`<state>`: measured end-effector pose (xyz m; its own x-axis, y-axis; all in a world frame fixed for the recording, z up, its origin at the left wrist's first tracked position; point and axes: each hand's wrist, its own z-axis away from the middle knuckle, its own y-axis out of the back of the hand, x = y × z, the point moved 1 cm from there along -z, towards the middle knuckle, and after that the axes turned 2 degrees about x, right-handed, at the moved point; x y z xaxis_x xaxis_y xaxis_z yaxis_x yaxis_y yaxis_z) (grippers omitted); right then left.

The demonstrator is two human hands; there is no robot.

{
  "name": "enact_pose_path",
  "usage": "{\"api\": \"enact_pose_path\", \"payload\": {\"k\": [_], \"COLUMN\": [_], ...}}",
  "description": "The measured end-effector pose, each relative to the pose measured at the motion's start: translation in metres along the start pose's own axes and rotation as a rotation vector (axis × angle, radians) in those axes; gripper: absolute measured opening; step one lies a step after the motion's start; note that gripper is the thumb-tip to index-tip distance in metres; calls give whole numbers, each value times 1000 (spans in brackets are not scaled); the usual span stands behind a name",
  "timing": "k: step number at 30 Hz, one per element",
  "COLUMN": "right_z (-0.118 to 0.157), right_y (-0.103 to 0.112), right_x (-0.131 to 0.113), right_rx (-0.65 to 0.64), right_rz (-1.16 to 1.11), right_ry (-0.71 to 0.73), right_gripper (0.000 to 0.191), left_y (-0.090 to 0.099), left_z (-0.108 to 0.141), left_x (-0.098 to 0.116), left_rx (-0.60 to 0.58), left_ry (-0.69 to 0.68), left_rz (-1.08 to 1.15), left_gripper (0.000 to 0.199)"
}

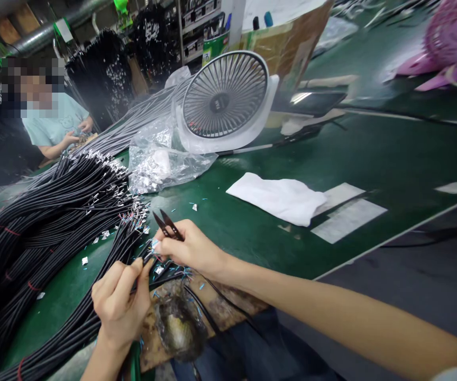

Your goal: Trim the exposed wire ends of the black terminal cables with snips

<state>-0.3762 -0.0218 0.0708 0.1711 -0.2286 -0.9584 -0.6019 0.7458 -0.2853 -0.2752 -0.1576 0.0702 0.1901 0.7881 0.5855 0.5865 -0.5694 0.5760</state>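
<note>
My left hand (118,297) pinches a black cable (147,258) between thumb and fingers near its stripped end. Tucked in my right hand (197,247) are dark thread snips (167,225), their blades apart and pointing up and away. The fingertips of that hand also meet the thin coloured wires at the cable's end, close to my left fingers. Left of my hands lies a big bundle of black cables (49,211), some tied with red bands, with bare coloured wire ends towards the middle. Small foil scraps (84,261) and blue wire bits are scattered on the green table (220,254).
A white desk fan (225,100) stands behind a see-through plastic bag (159,164). White cloth (278,197) and paper pieces (349,219) lie to the right. A worn board (228,301) holds a plastic-wrapped lump (181,328). A person (56,124) works at far left; a pink fan (456,37) stands far right.
</note>
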Motion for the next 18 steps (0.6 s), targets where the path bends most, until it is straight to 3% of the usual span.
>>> {"api": "enact_pose_path", "payload": {"k": [4,6,12,14,18], "right_z": [-3,-2,2,5,10], "right_y": [0,0,4,5,6], "right_x": [-1,-5,-13,-13,-13], "right_rx": [-199,-201,147,124,76], "right_rz": [-252,-257,9,86,192], "right_ry": [-328,-353,99,160,144], "right_gripper": [15,13,13,15,23], "left_y": [2,4,4,4,3], "left_z": [-7,-10,-10,-9,-8], "left_x": [10,11,7,6,4], "left_rx": [-56,-64,-54,-46,-2], "left_ry": [-20,-25,-108,-124,-177], "left_rz": [-16,-21,-168,-187,-117], "left_gripper": [7,6,6,7,6]}}
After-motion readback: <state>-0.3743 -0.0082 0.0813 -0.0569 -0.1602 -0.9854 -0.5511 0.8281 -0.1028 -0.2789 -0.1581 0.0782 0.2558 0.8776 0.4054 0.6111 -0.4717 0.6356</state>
